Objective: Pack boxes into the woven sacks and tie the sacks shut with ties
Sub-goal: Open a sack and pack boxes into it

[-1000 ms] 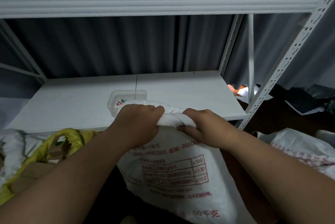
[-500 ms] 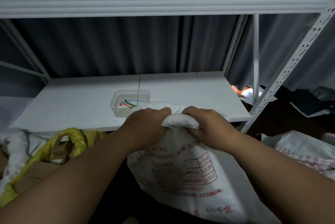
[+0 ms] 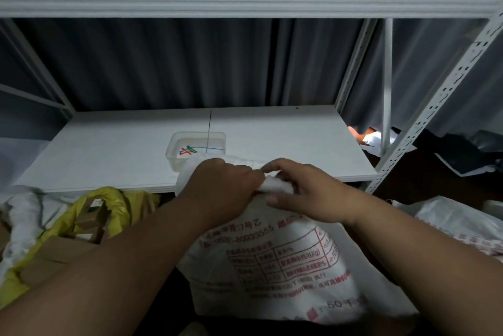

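Woven white sack (image 3: 272, 267), soft and crumply, looks best gripped at its gathered neck, where left hand (image 3: 226, 186) clenches and right hand (image 3: 302, 191) pinches.

This looks like a storeroom or small warehouse packing corner. White boltless metal shelving (image 3: 424, 117) with perforated uprights stands against a dark grey pleated curtain (image 3: 168, 63), and its lower shelf board (image 3: 285, 139) carries a clear plastic tub (image 3: 196, 145) of coloured ties (image 3: 190, 150). Printed woven sacks (image 3: 285, 267) and a yellow sack (image 3: 109, 205) holding brown cardboard boxes (image 3: 49, 259) crowd the floor below, with loose packaging lying at the right.
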